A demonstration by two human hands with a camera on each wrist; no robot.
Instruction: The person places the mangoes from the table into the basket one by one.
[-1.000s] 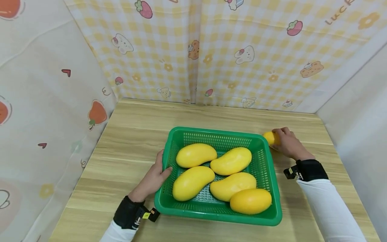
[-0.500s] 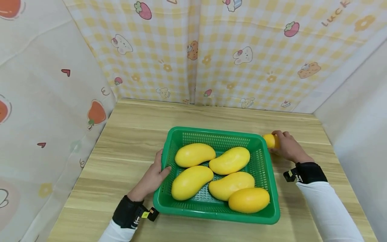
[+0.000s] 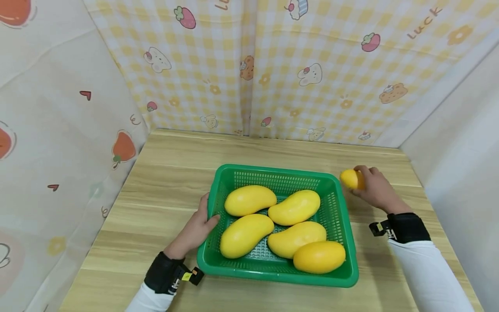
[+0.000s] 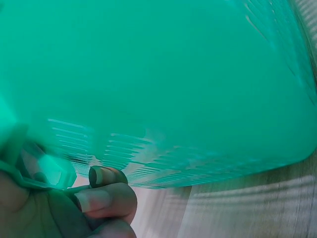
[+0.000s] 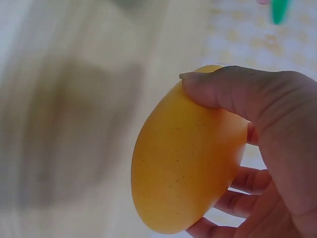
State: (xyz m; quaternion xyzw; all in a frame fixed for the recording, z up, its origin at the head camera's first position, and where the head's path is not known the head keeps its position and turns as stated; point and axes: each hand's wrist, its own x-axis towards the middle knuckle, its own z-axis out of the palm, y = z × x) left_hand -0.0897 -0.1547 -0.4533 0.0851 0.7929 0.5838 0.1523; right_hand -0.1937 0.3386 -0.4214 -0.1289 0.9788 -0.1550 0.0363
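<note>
A green plastic basket (image 3: 277,278) with slotted walls holds several yellow mangoes; the front right mango (image 3: 319,257) is more orange than the others. My left hand (image 3: 196,229) grips the basket's left rim, thumb over the edge and fingers outside. In the left wrist view, curled fingers (image 4: 111,196) show beneath the basket's rim, close by its slotted wall. Just beyond the basket's back right corner, my right hand (image 3: 375,187) grips another mango (image 3: 351,179). The right wrist view shows this mango (image 5: 185,158) with small dark specks, thumb on one side and fingers curled round the other.
The basket stands on a wood-grain table (image 3: 175,160). A yellow checked curtain (image 3: 280,95) hangs along the back. White cloth with fruit prints (image 3: 124,147) covers the left side, and a plain white wall (image 3: 460,130) borders the right.
My right hand dips slightly, then rises and shifts a little right with the mango, opening a gap to the basket. My left hand keeps its hold on the rim, and the head view drifts slightly.
</note>
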